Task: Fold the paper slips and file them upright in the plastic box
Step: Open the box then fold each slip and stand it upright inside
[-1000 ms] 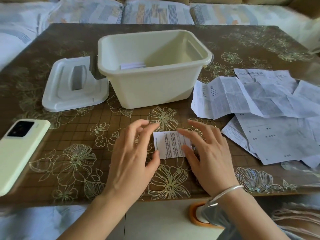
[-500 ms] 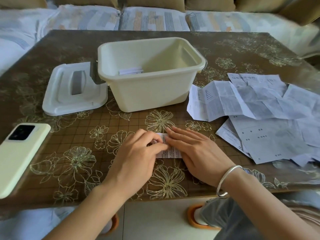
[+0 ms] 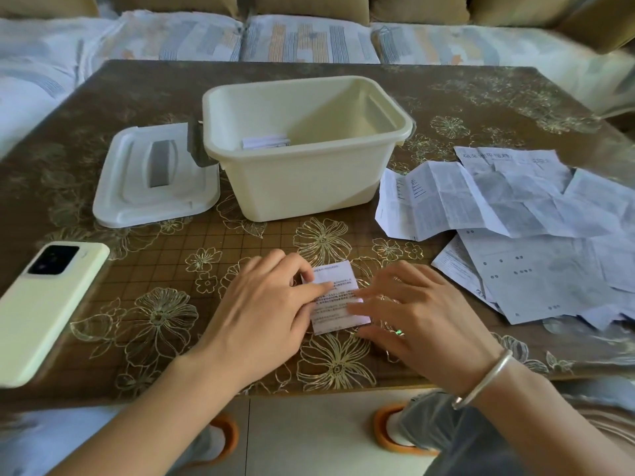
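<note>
Soft daylight, fairly bright, no hard shadows. Glossy table (image 3: 137,97) shows sheen at far right and along the near right edge. Right hand (image 3: 422,317) fingertips (image 3: 360,305) motion-blurred, left hand (image 3: 261,310) sharp. Wide-angle lens bends the table edges. Phone (image 3: 44,304) at near left stretched and soft. Sofa (image 3: 309,39) at far side slightly soft. Loose papers (image 3: 532,269) read bluish-grey.

L grip (image 3: 264,310) palm dn, fingers curled, thumb out, R grip (image 3: 412,314) palm dn, fingers straight
</note>
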Motion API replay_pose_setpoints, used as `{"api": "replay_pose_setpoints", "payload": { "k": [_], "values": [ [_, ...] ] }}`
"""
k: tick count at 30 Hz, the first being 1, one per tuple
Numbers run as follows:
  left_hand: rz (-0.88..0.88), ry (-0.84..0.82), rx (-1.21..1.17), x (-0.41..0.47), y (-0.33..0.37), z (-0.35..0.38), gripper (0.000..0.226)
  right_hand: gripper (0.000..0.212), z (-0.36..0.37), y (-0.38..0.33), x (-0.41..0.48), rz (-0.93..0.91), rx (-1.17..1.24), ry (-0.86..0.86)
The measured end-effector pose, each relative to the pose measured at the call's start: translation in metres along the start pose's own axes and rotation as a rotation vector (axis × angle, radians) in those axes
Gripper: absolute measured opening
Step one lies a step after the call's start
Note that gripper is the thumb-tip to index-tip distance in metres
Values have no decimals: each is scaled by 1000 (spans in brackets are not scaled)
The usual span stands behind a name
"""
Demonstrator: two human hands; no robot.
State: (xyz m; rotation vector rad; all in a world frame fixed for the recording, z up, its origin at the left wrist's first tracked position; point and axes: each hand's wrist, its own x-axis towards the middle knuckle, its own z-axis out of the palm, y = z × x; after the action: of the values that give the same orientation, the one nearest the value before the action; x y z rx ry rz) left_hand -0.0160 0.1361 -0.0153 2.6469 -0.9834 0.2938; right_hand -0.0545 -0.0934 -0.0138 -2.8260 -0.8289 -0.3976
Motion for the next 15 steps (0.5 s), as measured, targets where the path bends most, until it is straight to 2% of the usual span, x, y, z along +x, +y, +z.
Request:
{"api": "replay_pose_setpoints", "payload": {
  "k": [4, 8, 15],
  "values": [
    [-24, -7, -9, -2, -1, 1, 51, 30, 6, 3, 10, -15, -14, 25],
    [-24, -19, -34, -7, -5, -2, 39, 21, 15, -1, 7, -86, 78, 59],
    [-85, -62, -140, -8, -9, -6, 37, 20, 17, -14, 9, 178, 258, 202]
  ]
}}
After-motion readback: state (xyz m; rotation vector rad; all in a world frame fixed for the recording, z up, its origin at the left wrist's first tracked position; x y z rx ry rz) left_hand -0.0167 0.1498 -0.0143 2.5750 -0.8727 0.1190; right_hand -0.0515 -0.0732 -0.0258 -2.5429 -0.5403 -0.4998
